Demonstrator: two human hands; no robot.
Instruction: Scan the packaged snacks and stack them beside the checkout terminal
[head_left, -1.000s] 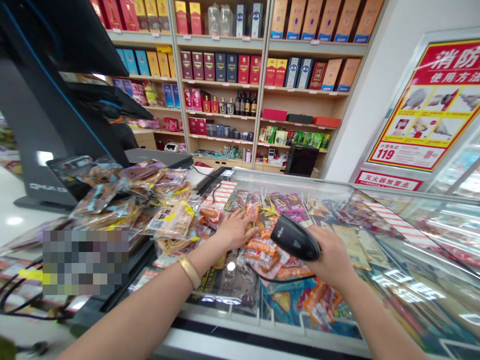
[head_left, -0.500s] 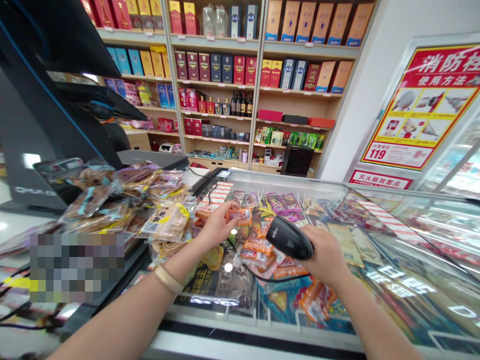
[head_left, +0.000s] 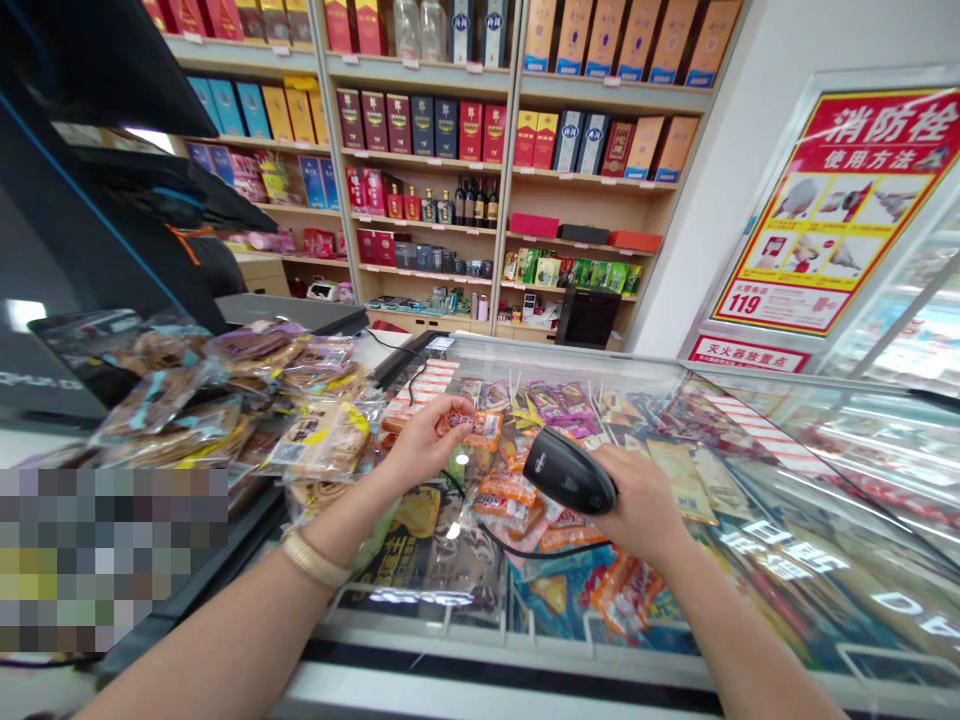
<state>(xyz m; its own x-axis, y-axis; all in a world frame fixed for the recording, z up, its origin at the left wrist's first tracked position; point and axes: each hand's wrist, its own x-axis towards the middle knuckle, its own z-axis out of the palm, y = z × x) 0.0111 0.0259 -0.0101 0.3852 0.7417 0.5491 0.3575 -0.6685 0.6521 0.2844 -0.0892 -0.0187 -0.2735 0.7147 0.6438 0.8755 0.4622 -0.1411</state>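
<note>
My left hand (head_left: 420, 445) pinches a small orange snack packet (head_left: 471, 425) and holds it up above the glass lid of a chest freezer (head_left: 750, 480). A gold bracelet (head_left: 315, 560) is on that wrist. My right hand (head_left: 637, 505) grips a black barcode scanner (head_left: 568, 470), whose head points left toward the packet. A black cable runs from the scanner across the glass. Several more orange packets (head_left: 514, 500) lie on the lid just below the scanner.
A heap of clear-bagged snacks (head_left: 247, 400) covers the counter at left, beside a dark till stand (head_left: 90, 250). Wooden shelves (head_left: 480, 160) of boxed liquor fill the back wall. A red and yellow fire poster (head_left: 832, 200) hangs at right. Frozen goods show under the glass.
My left hand picked an orange packet off the pile on the lid and raised it. The scanner hand shifted slightly left toward it. The view tilted a little downward.
</note>
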